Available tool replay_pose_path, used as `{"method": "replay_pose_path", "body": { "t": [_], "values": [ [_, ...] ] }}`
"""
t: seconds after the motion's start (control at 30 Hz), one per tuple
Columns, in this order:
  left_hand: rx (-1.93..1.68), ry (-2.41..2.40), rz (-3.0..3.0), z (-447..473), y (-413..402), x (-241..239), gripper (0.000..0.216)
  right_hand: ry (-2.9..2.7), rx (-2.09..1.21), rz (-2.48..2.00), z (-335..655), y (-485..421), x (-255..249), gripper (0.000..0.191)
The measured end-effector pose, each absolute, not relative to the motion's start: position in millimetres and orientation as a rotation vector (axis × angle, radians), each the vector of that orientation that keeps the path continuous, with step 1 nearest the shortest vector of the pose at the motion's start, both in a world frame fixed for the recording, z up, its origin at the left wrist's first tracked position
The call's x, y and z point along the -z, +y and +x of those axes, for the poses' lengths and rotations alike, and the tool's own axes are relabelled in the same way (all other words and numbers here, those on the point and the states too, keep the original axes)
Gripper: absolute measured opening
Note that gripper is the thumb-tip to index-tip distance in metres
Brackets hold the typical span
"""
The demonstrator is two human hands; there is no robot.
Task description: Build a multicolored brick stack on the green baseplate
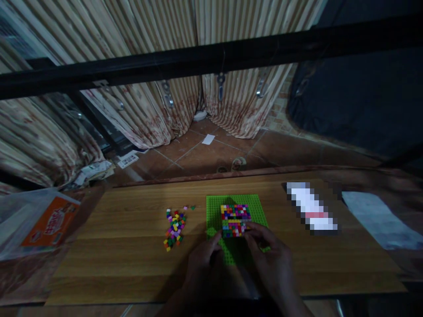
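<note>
A green studded baseplate [258, 208] lies on the wooden table [125, 264]. A square patch of small multicoloured bricks [235, 219] is pressed onto its middle. My left hand [202, 259] rests on the plate's near left part, fingers curled with the tips at the patch's lower left corner. My right hand [269, 255] lies over the plate's near right part, fingers bent and pinched at the patch's lower edge. What the fingertips hold, if anything, is too dark and small to tell. A loose heap of small coloured bricks [175, 227] lies left of the plate.
A blurred-out white and pink object [312, 207] lies to the right of the plate, and a pale sheet [380, 218] lies further right. A clear bag with an orange label [42, 224] sits at the left. Beyond the table are a black bar, striped curtains and a tiled floor.
</note>
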State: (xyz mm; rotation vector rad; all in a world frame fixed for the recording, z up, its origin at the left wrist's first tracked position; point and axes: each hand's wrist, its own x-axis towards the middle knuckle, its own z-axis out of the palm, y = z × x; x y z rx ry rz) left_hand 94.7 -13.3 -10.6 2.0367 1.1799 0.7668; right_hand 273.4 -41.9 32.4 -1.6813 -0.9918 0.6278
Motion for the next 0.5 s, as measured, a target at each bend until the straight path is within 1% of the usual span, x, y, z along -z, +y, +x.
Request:
{"method": "replay_pose_path", "body": {
  "t": [0.17,0.33,0.4,0.5],
  "values": [
    [-0.79,1.239,1.963,93,-17,2,0.038,-1.011,-0.653,-1.68,277,-43,-31,0.029],
    [-1.052,1.493,1.969,64,8,-12,0.027,-0.99,-0.579,-1.678,279,-53,-25,0.031],
    [-1.028,1.636,1.988,47,26,-19,0.026,-0.993,-0.549,-1.677,281,-58,-24,0.031],
    [-0.866,1.761,2.069,28,47,-26,0.022,-1.007,-0.521,-1.673,285,-64,-20,0.029]
  ]
}}
